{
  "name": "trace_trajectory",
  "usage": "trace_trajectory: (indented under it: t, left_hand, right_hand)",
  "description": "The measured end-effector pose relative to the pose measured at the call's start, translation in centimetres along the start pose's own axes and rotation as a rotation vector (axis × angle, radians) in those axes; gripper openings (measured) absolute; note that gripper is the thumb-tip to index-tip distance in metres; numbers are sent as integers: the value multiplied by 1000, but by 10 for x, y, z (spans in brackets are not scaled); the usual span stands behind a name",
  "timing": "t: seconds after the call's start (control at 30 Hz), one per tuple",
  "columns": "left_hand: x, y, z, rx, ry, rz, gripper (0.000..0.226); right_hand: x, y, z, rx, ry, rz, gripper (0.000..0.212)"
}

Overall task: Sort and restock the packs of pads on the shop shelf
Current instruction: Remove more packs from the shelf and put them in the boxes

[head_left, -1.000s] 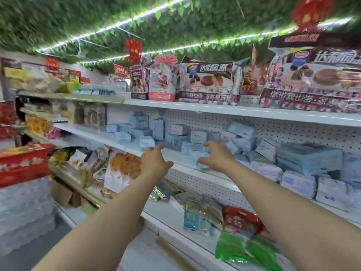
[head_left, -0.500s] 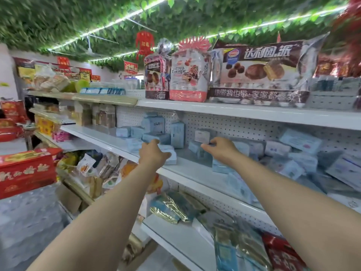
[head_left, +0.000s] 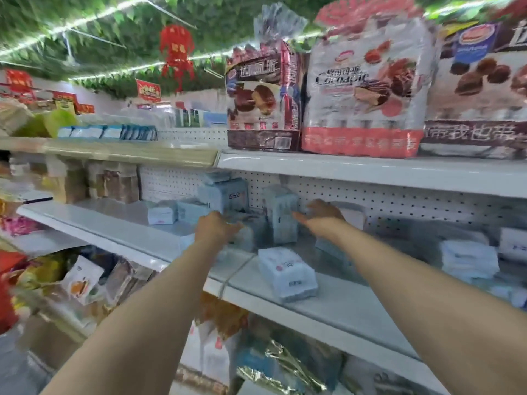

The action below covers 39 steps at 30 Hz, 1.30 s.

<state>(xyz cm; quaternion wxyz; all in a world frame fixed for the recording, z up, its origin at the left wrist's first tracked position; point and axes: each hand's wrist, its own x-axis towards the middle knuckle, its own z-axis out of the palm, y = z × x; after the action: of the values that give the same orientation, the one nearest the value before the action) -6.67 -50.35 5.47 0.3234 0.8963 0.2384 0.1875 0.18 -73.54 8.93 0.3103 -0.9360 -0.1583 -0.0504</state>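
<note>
L hand (head_left: 214,230) at pad pack (head_left: 252,235) (blurry)

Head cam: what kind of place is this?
Probably a small grocery shop: tiered white pegboard shelves, big bags of chocolate pies up top, and packs of pads lying on the tier below.

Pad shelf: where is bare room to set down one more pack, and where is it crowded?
Bare shelf lies at the left, between the brown packs and the white pack. A second free strip runs along the front edge, right of the flat-lying pack. It is crowded around the left hand and right hand, where upright packs stand close together.
</note>
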Motion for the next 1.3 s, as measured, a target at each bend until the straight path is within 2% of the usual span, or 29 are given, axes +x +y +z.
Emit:
trace_trajectory:
  t: [0.17,0.23,0.27,0.37,0.4,0.5,0.57,0.63,0.87,1.1,1.3]
  left_hand:
    - [95,-35,2,-1,-120,-38,66]
    - [129,-44,9,24,-159,-41,73]
    - [148,-50,14,47,-187,-48,83]
    - [226,-77,53,98,-239,-77,134]
    - [243,-83,62,93,-243,-93,139]
    - [222,-74,49,7,-307,-68,135]
    - [206,-69,41,-33,-299,-65,115]
    - [201,-69,38,-12,-308,-77,105]
    - [198,-63,28,-86,-505,-130,100]
    - [191,-50,24,16,-553,-73,101]
    - [184,-41,25,94,-505,11,89]
  right_hand:
    - [48,-26,29,47,69,29,63]
    - [69,-28,40,69,82,47,71]
    - [79,-29,45,81,80,60,76]
    - [103,-37,57,112,90,129,86]
    - [110,-39,60,133,101,149,87]
    - [138,-37,74,132,132,186,93]
    - [148,-37,80,157,158,211,96]
    - [150,-36,82,187,193,238,88]
    - [161,-18,92,226,273,247,76]
    - [146,-14,94,303,343,224,71]
    - [132,-10,84,357,366,255,98]
